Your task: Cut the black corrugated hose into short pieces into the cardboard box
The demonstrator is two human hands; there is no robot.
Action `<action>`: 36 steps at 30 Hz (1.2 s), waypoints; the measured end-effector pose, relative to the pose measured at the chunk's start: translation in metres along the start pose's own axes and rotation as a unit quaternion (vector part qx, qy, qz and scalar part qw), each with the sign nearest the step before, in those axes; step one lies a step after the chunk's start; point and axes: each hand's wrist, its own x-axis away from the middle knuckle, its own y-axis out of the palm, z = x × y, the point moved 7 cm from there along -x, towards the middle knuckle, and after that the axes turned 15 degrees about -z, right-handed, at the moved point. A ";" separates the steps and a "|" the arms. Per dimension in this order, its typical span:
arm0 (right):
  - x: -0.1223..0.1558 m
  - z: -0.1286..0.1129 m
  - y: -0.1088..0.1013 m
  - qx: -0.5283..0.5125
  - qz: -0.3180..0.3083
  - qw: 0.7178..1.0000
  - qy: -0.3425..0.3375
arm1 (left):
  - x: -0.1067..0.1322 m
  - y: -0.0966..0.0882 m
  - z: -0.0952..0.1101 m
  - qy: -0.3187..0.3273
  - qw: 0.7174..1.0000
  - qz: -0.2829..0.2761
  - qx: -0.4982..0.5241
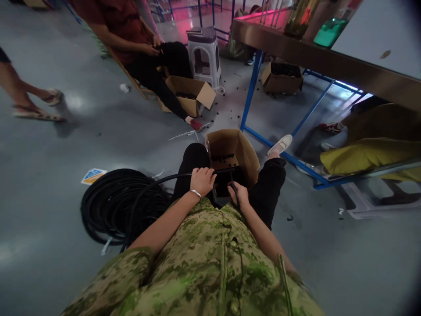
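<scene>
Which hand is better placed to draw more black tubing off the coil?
Probably the left hand: it holds the black tubing on the coil side, while the right hand grips a slim dark object.

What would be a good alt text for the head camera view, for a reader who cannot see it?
Seen from above, the left hand holds a black tube over an open cardboard box, while the right hand grips a thin dark object. A coil of tube lies on the floor at left; another person sits farther off.

Blk coil (115,206), grn camo shirt (200,259)
</scene>
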 end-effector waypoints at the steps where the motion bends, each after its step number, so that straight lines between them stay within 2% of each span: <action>1: -0.001 0.001 0.001 0.004 -0.002 1.000 0.004 | 0.000 0.000 0.000 -0.002 1.000 0.001 -0.005; 21: -0.008 0.005 0.003 0.043 0.015 0.999 0.016 | 0.000 -0.001 0.003 -0.002 1.000 -0.001 0.002; 25: -0.005 0.001 0.005 0.089 0.013 0.996 0.021 | 0.002 -0.002 0.011 0.037 0.999 0.012 0.000; 28: -0.001 -0.004 0.006 0.116 0.008 0.993 0.023 | 0.002 0.000 0.014 0.049 0.999 0.003 -0.008; 33: 0.003 -0.008 0.003 0.094 0.007 0.995 0.011 | 0.002 0.000 0.011 0.035 0.999 0.001 -0.009; 36: 0.002 -0.006 0.004 0.049 -0.016 0.999 0.000 | 0.002 0.001 0.009 0.023 1.000 -0.003 -0.010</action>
